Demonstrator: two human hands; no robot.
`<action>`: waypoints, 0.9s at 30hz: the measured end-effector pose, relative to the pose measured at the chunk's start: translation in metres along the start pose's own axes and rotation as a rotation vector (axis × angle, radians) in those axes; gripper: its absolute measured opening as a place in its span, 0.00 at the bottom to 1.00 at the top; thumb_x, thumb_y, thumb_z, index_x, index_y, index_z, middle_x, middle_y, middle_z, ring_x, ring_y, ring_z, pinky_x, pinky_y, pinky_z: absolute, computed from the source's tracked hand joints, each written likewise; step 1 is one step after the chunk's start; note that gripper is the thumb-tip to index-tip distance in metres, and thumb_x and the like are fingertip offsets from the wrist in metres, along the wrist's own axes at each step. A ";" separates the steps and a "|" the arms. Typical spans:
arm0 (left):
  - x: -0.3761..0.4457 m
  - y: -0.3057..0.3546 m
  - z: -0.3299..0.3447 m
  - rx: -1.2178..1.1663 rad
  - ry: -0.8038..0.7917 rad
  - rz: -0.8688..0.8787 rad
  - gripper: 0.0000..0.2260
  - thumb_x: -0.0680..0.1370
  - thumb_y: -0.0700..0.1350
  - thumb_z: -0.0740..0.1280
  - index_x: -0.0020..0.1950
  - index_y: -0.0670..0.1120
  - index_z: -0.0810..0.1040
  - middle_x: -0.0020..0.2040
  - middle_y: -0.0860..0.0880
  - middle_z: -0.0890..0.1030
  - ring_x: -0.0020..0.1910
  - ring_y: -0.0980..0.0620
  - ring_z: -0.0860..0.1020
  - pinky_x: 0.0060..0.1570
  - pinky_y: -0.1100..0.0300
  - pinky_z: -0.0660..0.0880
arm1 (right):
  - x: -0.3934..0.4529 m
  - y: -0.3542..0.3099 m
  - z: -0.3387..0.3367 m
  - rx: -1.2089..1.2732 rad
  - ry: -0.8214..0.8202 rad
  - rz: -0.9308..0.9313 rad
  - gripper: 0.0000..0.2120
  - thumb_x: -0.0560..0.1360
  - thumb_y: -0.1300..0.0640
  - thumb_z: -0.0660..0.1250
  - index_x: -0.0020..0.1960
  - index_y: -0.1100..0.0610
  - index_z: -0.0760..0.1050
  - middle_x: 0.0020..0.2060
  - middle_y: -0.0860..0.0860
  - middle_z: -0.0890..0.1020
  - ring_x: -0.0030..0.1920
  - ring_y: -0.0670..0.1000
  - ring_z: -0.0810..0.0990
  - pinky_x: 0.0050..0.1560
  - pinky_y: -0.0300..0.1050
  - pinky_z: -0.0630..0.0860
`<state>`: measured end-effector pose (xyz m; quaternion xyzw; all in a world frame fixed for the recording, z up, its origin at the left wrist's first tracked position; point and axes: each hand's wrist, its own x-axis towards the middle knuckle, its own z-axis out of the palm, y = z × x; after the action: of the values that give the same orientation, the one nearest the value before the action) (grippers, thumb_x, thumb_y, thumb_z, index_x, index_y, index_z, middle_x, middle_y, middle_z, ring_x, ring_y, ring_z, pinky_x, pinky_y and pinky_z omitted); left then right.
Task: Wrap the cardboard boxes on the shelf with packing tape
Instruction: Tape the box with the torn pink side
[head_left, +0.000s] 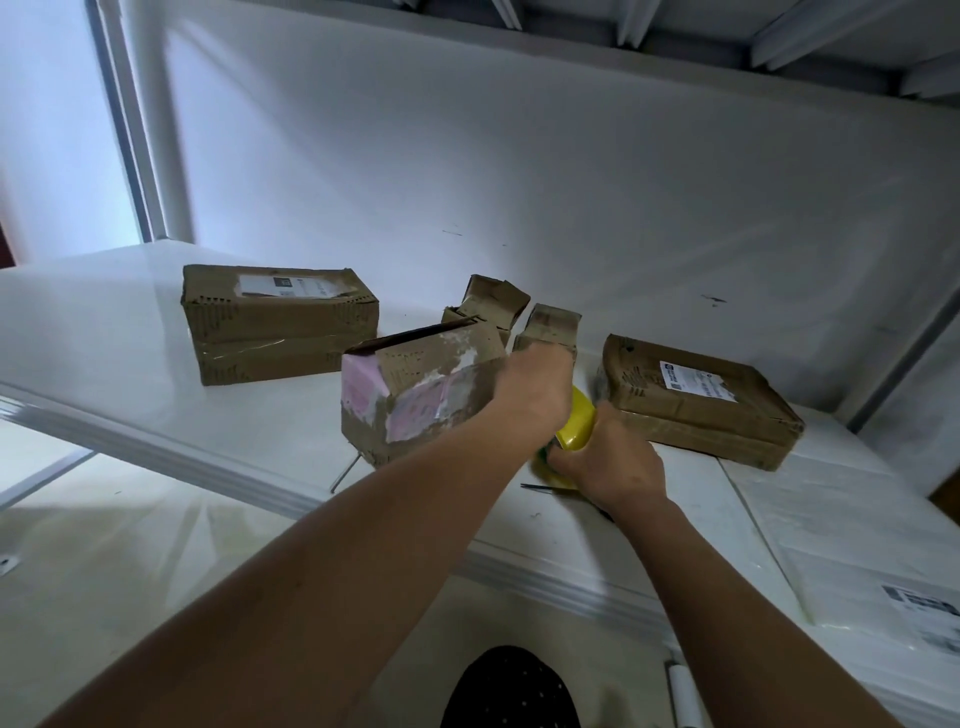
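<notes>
The box with pink patches is worn brown cardboard, its near end and side showing pale pink and whitish scuffed areas, with glossy clear tape across the side. It sits tilted, one top edge lifted, and its right end meets the left hand. Just right of that hand is a yellow tape roll, partly hidden by both hands. Left of the left hand and farther back lies a long labelled box, flat, with tape round its middle. Beyond the left hand stand two smaller boxes: a crumpled box with dented flaps and a narrow box just behind the knuckles. To the right of the right hand rests a flat box with a white label.

All of it lies on a white shelf with a glossy top and rounded front edge. A white wall rises behind it, marked by a few dark scuffs, and the slatted underside of another level shows above. A thin dark object, too small to identify, lies on the shelf just near of the right hand.

Both bare forearms reach up and forward from the bottom of the view. The left hand is blurred, its back toward the camera against the pink-patched box's end; whether its fingers grip cannot be told. The right hand's fingers curl round the tape roll, holding it.
</notes>
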<state>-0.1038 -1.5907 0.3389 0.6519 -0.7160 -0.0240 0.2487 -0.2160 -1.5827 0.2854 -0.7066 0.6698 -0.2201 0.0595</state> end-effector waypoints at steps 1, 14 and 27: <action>-0.003 0.001 0.001 0.037 0.013 0.031 0.07 0.77 0.34 0.61 0.49 0.39 0.79 0.48 0.40 0.80 0.49 0.41 0.79 0.39 0.55 0.71 | 0.000 -0.003 0.000 -0.025 -0.003 0.010 0.25 0.66 0.39 0.71 0.53 0.52 0.65 0.47 0.51 0.78 0.46 0.56 0.78 0.41 0.46 0.68; -0.011 -0.046 -0.034 0.307 0.218 0.554 0.10 0.78 0.45 0.64 0.60 0.47 0.75 0.56 0.49 0.76 0.54 0.50 0.74 0.45 0.61 0.61 | 0.008 -0.023 -0.005 0.801 -0.234 -0.253 0.17 0.77 0.51 0.65 0.64 0.45 0.66 0.53 0.43 0.77 0.46 0.36 0.80 0.41 0.29 0.75; -0.007 -0.126 -0.060 0.333 -0.308 -0.256 0.36 0.72 0.66 0.66 0.71 0.46 0.62 0.65 0.42 0.72 0.62 0.40 0.72 0.60 0.42 0.71 | 0.002 -0.056 0.011 1.157 -0.322 0.161 0.09 0.80 0.53 0.60 0.55 0.51 0.77 0.53 0.57 0.81 0.49 0.57 0.81 0.45 0.51 0.79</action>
<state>0.0358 -1.5854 0.3434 0.7579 -0.6510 -0.0360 0.0208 -0.1602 -1.5818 0.2972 -0.5313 0.4755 -0.4337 0.5509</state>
